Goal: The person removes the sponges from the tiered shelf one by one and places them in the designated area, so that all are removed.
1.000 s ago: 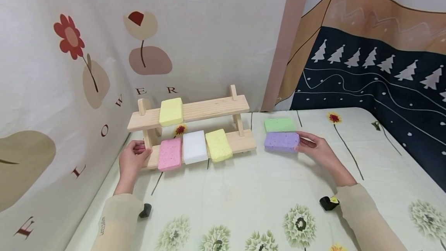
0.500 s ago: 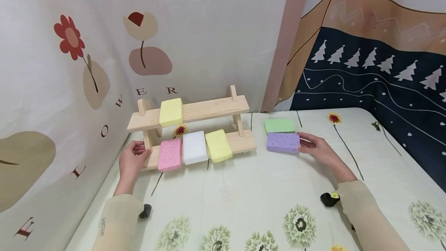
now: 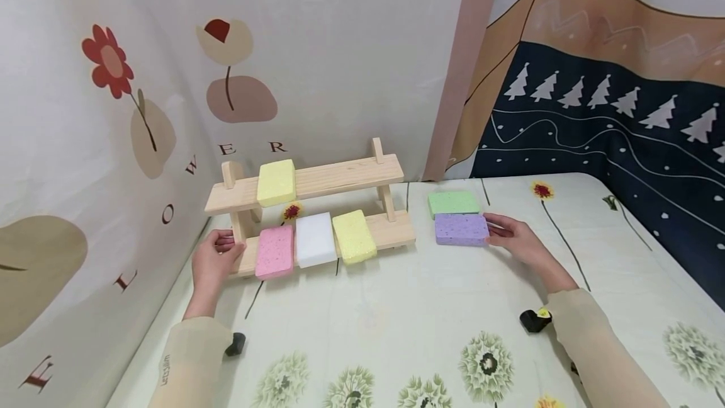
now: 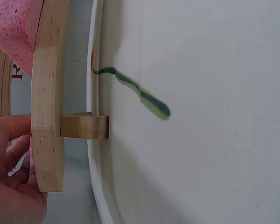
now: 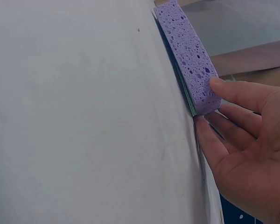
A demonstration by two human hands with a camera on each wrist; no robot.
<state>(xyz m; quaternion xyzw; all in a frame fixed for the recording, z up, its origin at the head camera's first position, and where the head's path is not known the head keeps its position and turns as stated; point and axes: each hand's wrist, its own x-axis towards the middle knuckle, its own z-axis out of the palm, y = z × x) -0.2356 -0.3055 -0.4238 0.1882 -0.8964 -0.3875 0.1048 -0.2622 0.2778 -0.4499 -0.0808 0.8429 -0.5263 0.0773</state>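
Observation:
A two-tier wooden rack [image 3: 340, 176] stands at the back left of the table. My left hand [image 3: 213, 263] grips the left end of its lower shelf [image 4: 49, 102], fingers behind and thumb in front. Beside the rack, my right hand [image 3: 517, 243] pinches the right end of a purple sponge [image 3: 461, 230], as the right wrist view also shows with the porous sponge [image 5: 189, 56] between thumb and fingers. Just behind it lies a green sponge [image 3: 453, 201], partly hidden. The lower shelf carries a pink sponge [image 3: 275, 252], a white sponge [image 3: 315, 240] and a yellow sponge [image 3: 354, 236].
On the upper shelf sits another yellow sponge [image 3: 276, 182], toward the left. A printed white cloth [image 3: 396, 320] covers the table. Hanging fabric [image 3: 351, 49] closes off the back and left, and a dark tree-printed cloth [image 3: 600, 124] the right.
The purple sponge has shifted slightly right with my right hand. My left hand keeps its grip on the rack, and the shelved sponges stay put.

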